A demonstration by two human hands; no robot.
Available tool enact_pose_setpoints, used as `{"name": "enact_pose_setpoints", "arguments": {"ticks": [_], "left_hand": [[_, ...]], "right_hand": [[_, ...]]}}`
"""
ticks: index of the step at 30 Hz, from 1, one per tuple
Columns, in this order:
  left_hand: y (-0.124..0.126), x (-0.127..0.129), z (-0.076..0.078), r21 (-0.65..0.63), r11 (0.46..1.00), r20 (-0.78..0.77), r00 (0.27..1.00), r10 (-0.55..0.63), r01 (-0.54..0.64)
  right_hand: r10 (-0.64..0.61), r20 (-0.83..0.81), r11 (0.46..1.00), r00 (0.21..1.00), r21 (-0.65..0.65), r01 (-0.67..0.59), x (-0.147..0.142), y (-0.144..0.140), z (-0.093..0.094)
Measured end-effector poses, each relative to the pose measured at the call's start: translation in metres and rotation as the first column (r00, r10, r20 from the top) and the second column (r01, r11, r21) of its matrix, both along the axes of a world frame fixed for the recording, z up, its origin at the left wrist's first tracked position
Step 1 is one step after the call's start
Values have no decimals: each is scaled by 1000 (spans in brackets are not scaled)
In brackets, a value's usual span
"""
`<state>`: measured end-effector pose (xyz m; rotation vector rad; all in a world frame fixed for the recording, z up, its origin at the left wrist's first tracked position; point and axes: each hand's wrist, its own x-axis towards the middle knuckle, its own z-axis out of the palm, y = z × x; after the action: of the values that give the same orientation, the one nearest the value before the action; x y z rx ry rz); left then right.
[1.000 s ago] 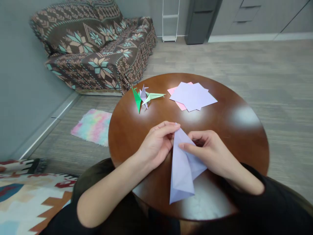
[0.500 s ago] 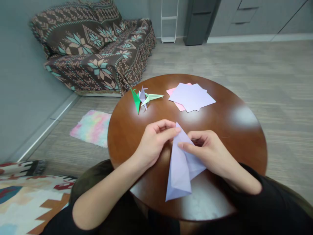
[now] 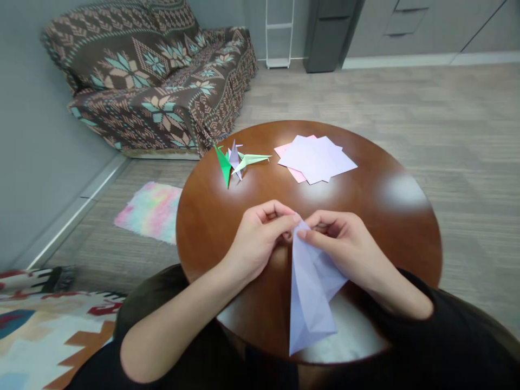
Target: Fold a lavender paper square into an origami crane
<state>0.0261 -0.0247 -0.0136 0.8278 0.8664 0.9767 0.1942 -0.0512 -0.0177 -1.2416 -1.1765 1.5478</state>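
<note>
White, red and brown patterned fabric [image 3: 52, 330] is seen at the far left, on the near side of the left grip and well apart from it. Left of that grip, a fluffy pastel rug [image 3: 150, 211] is laid on the floor [image 3: 467, 135], and farther off a sofa [image 3: 162, 70] is draped in brown, peach and turquoise. On the round brown worktop [image 3: 215, 227], beyond the left grip and slightly to its left, three folded paper figures are grouped closely: a green crane [image 3: 223, 167], a lilac crane [image 3: 234, 158] and a pale green crane [image 3: 252, 160]. By the left grip [image 3: 260, 238], the top corner of a folded lilac sheet [image 3: 311, 298] is pinched between thumb and forefinger. From there the sheet is extended toward the near edge of the worktop, right of the left grip; whether the worktop is touched by its broad end cannot be told. Beyond both grips, well apart from them, a paper stack [image 3: 319, 158] is fanned out, with lilac on top and pink showing at its left. By the right grip [image 3: 345, 238], the sheet's right side is grasped just below the pinched corner, the thumb laid on top and the fingers partly hidden behind.
</note>
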Motion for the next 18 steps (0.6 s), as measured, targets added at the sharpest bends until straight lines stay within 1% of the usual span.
{"name": "enact_pose_setpoints", "arguments": {"ticks": [5,8,12,15,18], "left_hand": [[2,0,0,-52,999,58,998,0,3],[-1,2,-1,-72,997,73,997,2,4],[-6,6,-3,-78,997,73,997,11,-5],[-8,9,-5,-70,997,67,997,31,-26],[-8,10,-5,-63,996,55,997,63,-60]], "right_hand": [[-4,-22,1000,1000,-4,4,-2,1,3],[-34,-30,999,999,8,34,-3,2,4],[-81,-48,997,996,12,82,-2,1,4],[-76,-59,997,995,18,77,-1,0,3],[-67,-35,998,997,5,67,0,1,2]]}}
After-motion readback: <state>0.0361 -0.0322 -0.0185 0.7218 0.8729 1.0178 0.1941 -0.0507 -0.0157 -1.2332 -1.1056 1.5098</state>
